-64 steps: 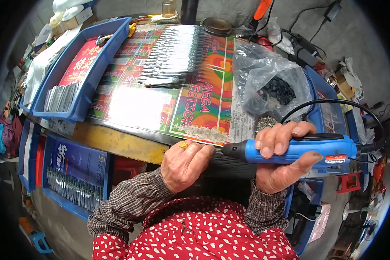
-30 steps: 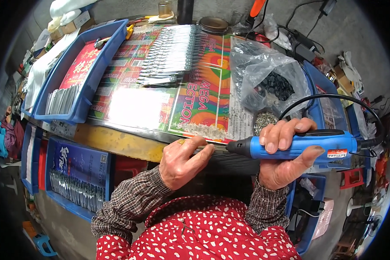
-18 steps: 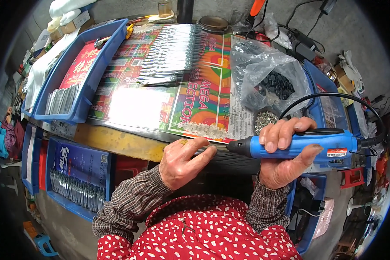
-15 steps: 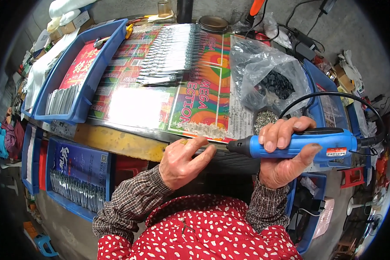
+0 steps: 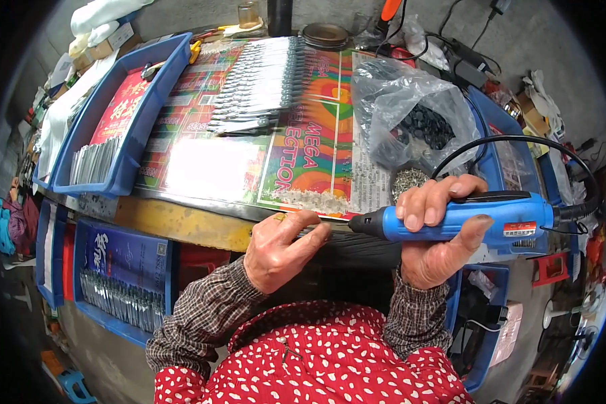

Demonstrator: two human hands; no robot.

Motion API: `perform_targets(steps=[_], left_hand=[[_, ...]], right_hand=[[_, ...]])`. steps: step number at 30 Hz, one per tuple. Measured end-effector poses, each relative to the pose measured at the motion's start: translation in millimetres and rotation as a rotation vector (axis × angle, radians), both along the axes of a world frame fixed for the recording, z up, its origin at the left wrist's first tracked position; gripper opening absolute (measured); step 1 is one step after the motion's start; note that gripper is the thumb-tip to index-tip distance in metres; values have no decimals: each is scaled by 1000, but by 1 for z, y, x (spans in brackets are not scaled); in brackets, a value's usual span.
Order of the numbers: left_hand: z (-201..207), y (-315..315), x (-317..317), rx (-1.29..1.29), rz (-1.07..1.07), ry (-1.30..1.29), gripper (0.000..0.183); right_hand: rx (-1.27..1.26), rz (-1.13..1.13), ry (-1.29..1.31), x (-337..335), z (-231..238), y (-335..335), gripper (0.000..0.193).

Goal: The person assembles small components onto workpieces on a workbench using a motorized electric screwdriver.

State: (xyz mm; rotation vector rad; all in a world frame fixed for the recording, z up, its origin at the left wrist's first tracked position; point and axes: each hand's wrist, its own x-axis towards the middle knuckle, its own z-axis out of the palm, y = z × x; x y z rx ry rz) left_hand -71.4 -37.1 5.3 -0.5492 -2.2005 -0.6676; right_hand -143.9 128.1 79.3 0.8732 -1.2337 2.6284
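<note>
My right hand [image 5: 438,232] is wrapped round a blue electric screwdriver [image 5: 475,219] with a black nose and a black cord. It lies almost level, its nose pointing left at my other hand. My left hand [image 5: 279,250], a ring on one finger, is closed in a pinch just left of that nose, at the table's front edge. A sliver of something thin and greyish shows between its fingers, too hidden to name. Beyond the hands, a row of slim silvery tools with dark ends [image 5: 261,81] lies side by side on the printed sheet [image 5: 246,151] covering the table.
A blue tray [image 5: 124,178] with thin metal pieces stands at the left. At the right are a clear bag [image 5: 390,101] of black parts and a bowl of small screws [image 5: 409,180]. Below the table's left side, another blue bin [image 5: 172,269] holds several similar tools.
The whole view has shifted slightly. Both hands keep nearly the same pose, the screwdriver still held level with its nose near my left fingers.
</note>
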Motion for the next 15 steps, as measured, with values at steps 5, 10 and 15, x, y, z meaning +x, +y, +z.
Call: perform_targets(steps=[5, 10, 15], left_hand=[[-1, 3, -1, -61, 40, -64, 25], [-3, 3, 0, -27, 29, -100, 25], [-2, 4, -2, -59, 22, -134, 26]], right_hand=[[8, -7, -6, 0, 0, 1, 48], [15, 1, -6, -1, 0, 2, 48], [19, 43, -26, -3, -2, 7, 49]])
